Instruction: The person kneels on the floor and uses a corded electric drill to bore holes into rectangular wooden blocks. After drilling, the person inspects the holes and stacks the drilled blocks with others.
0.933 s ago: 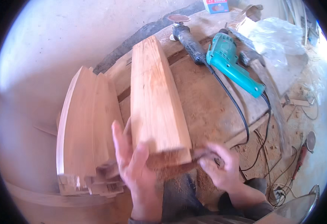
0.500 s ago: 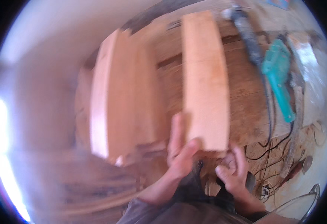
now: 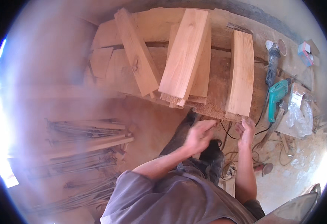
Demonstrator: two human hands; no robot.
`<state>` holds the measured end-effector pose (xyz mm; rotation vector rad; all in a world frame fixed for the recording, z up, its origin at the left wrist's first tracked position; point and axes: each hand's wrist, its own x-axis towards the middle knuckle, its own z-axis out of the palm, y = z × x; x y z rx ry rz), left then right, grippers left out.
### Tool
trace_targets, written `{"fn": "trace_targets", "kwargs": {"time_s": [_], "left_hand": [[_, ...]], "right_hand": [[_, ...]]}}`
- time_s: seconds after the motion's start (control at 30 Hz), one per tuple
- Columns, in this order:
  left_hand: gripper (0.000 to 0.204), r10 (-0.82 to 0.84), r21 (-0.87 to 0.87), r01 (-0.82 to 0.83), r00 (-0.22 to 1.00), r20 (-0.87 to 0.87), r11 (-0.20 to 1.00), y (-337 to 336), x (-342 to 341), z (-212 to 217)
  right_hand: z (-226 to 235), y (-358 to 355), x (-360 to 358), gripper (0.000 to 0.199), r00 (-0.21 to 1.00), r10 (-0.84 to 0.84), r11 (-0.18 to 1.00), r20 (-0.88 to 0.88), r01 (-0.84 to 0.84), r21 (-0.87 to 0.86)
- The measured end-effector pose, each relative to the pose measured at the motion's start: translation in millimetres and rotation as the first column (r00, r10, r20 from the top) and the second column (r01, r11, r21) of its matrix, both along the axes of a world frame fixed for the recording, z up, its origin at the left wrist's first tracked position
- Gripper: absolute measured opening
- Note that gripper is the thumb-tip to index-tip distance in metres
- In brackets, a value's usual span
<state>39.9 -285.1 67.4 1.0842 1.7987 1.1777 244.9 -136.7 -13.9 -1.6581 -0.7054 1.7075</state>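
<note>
A pale squared wooden block (image 3: 241, 72) lies lengthwise on the wooden workbench (image 3: 217, 91). My right hand (image 3: 246, 130) is at its near end, fingertips up by the lower edge and fingers slightly bent and apart; whether they touch the wood I cannot tell. My left hand (image 3: 200, 137), a little blurred, hovers in front of the bench edge with its fingers stretched toward the right and nothing seen in them. Left of the block, a thicker wooden block (image 3: 184, 56) rests on other boards, and a narrower wooden piece (image 3: 137, 56) slants farther left.
Right on the bench are a green power drill (image 3: 277, 97), a dark angle grinder (image 3: 273, 63), a clear plastic bag (image 3: 301, 114) and a small box (image 3: 305, 54). Cables (image 3: 230, 160) trail over the floor at right. Wood strips (image 3: 92, 143) lie stacked on the floor at left.
The view has shifted, with the bench now farther off. My left hand has come away from the block's near-left corner; my right hand stays by its near end.
</note>
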Motion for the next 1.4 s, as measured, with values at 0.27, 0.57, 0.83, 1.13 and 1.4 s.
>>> {"fn": "trace_targets", "kwargs": {"time_s": [0.27, 0.57, 0.83, 1.13, 1.4], "left_hand": [[0.032, 0.617, -0.083, -0.612, 0.774, 0.142, 0.787, -35, -146, 42], [0.068, 0.206, -0.230, -0.114, 0.880, 0.428, 0.966, 136, -253, 33], [0.071, 0.182, -0.245, -0.066, 0.852, 0.490, 0.967, 152, -256, 29], [0.069, 0.193, -0.232, -0.003, 0.565, 0.802, 0.973, 159, -242, 82], [0.047, 0.123, -0.167, 0.067, 0.431, 0.894, 0.984, 212, -263, 133]], "right_hand": [[55, -60, -58, 0.039, 0.961, 0.253, 0.959, -0.114, -0.264, -0.103], [96, -63, -218, 0.073, 0.917, 0.324, 0.946, -0.234, -0.321, 0.050], [96, -62, -257, 0.074, 0.905, 0.176, 0.983, -0.387, -0.180, 0.027], [160, -44, -234, 0.055, 0.928, -0.010, 1.000, -0.371, 0.013, 0.006], [252, -7, -248, 0.050, 0.970, 0.106, 0.984, -0.218, -0.071, 0.166]]}}
